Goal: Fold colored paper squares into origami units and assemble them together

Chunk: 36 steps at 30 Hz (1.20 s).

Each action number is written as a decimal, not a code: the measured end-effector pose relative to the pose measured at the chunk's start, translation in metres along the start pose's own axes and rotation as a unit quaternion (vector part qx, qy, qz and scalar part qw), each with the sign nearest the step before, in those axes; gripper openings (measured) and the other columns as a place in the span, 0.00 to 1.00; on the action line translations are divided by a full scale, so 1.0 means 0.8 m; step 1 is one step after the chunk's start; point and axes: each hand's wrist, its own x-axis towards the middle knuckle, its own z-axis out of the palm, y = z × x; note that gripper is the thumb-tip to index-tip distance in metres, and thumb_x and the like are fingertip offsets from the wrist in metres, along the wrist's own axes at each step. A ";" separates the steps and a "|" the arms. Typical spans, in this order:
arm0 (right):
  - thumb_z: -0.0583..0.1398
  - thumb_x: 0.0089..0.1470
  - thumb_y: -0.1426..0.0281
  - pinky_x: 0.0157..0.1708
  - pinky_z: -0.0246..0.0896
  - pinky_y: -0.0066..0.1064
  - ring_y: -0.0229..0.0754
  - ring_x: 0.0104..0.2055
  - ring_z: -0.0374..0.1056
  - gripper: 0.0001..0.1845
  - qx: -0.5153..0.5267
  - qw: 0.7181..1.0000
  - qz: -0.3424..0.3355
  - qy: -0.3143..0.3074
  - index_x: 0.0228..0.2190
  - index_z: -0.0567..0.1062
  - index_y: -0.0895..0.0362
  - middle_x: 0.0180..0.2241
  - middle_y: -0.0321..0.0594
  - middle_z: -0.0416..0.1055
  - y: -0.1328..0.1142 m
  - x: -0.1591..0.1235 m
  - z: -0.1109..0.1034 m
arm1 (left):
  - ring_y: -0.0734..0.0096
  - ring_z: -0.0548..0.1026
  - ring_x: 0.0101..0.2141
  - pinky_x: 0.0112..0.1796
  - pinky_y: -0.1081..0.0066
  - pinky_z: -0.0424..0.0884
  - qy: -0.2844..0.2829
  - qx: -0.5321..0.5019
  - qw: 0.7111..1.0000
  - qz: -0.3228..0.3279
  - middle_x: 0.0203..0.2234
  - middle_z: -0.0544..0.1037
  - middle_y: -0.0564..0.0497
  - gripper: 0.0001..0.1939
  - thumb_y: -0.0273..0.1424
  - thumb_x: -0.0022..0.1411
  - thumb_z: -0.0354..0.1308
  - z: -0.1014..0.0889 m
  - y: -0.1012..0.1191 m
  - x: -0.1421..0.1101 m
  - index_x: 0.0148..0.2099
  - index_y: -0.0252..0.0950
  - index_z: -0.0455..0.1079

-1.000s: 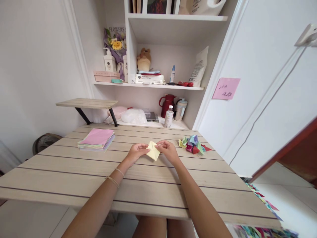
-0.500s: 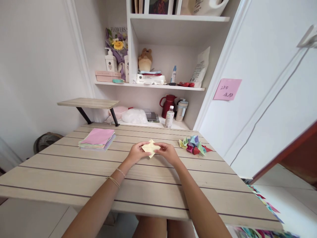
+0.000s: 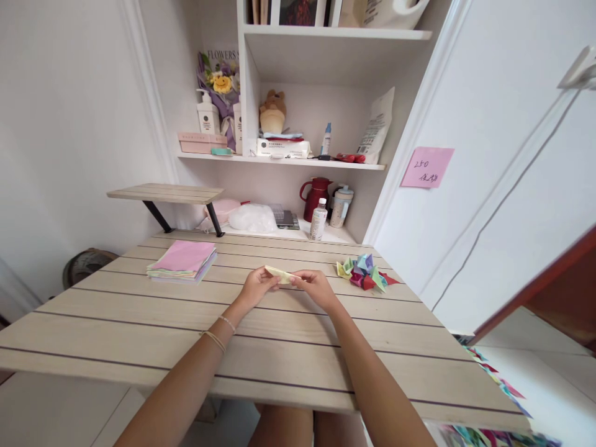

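Note:
A small piece of pale yellow folded paper (image 3: pixel 282 275) is held just above the middle of the table, seen as a narrow, slanting strip. My left hand (image 3: pixel 257 288) pinches its left end between thumb and fingers. At the right end, my right hand (image 3: pixel 315 287) grips it the same way. Fingertips cover both ends of the paper. To the right lies a pile of folded coloured paper pieces (image 3: pixel 364 272). A stack of square coloured paper sheets (image 3: pixel 182 261), pink on top, lies to the left.
The slatted wooden table (image 3: pixel 279 360) reaches back to a white shelf unit. A small raised shelf (image 3: pixel 167 194) on black legs stands at the back left. Near the back edge are a clear bottle (image 3: pixel 318 221), a red jug (image 3: pixel 316 197) and a plastic bag (image 3: pixel 252 218).
The yellow paper was an open, flat diamond and now shows as a narrow folded strip. Both hands stay in nearly the same place, with their fingers shifted on the paper.

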 end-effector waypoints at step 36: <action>0.54 0.41 0.73 0.19 0.56 0.22 0.33 0.19 0.62 0.12 -0.060 0.998 0.005 -0.016 0.30 0.74 0.60 0.17 0.32 0.68 0.011 0.002 0.018 | 0.76 0.71 0.23 0.28 0.74 0.68 -0.003 -0.006 1.000 -0.017 0.22 0.74 0.51 0.16 0.34 0.42 0.64 0.003 0.002 0.000 0.32 0.31 0.67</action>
